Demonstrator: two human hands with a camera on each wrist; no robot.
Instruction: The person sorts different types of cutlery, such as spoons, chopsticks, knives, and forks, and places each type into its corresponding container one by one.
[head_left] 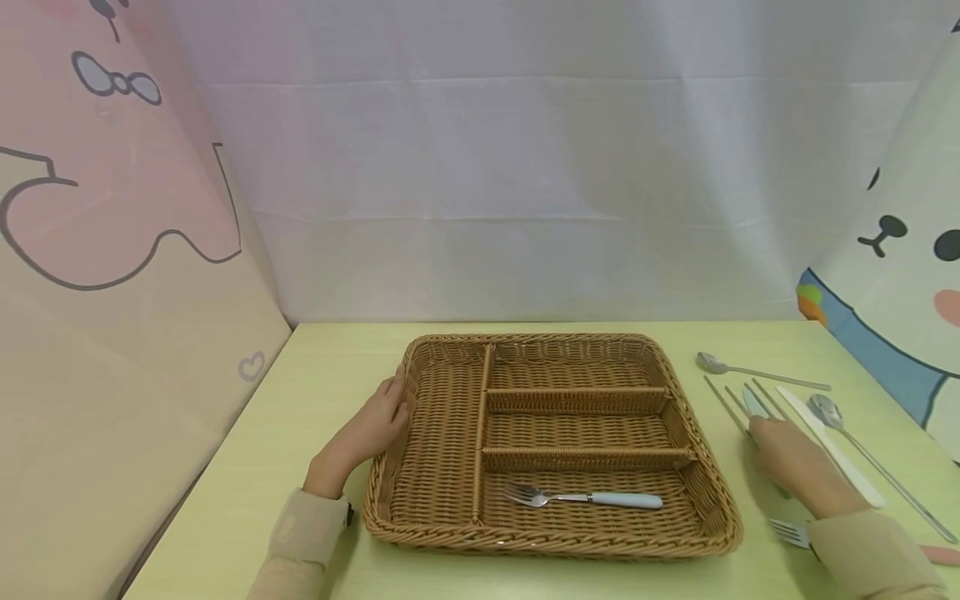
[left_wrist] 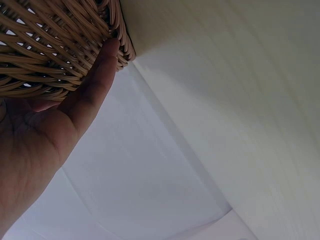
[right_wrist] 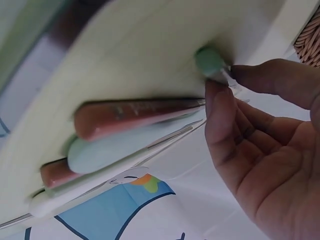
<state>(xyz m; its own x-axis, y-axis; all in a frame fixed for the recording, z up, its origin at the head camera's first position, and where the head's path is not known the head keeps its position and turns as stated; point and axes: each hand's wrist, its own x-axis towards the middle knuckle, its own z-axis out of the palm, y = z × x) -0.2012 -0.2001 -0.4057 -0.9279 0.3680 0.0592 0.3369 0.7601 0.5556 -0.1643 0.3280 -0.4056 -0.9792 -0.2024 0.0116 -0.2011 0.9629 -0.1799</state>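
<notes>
A brown wicker basket point(head_left: 480, 442) with divided compartments stands mid-table. My left hand point(head_left: 378, 421) holds its left rim; in the left wrist view, a finger point(left_wrist: 97, 85) lies along the outer wicker wall. A fork point(head_left: 622, 499) with a pale blue handle lies in the basket's front right compartment. To the right of the basket, my right hand point(head_left: 798, 462) is low over the loose cutlery. Its thumb and finger pinch a green-handled utensil point(right_wrist: 210, 62) at the metal neck beside the handle. The hand hides its far end, so its kind is unclear.
Around the right hand lie thin metal sticks point(head_left: 723, 404), a white-handled utensil point(head_left: 832, 450), a long spoon point(head_left: 862, 446) and a smaller spoon point(head_left: 772, 375). A fork point(head_left: 789, 533) is partly under the right sleeve. A white cloth point(head_left: 480, 200) hangs behind the table.
</notes>
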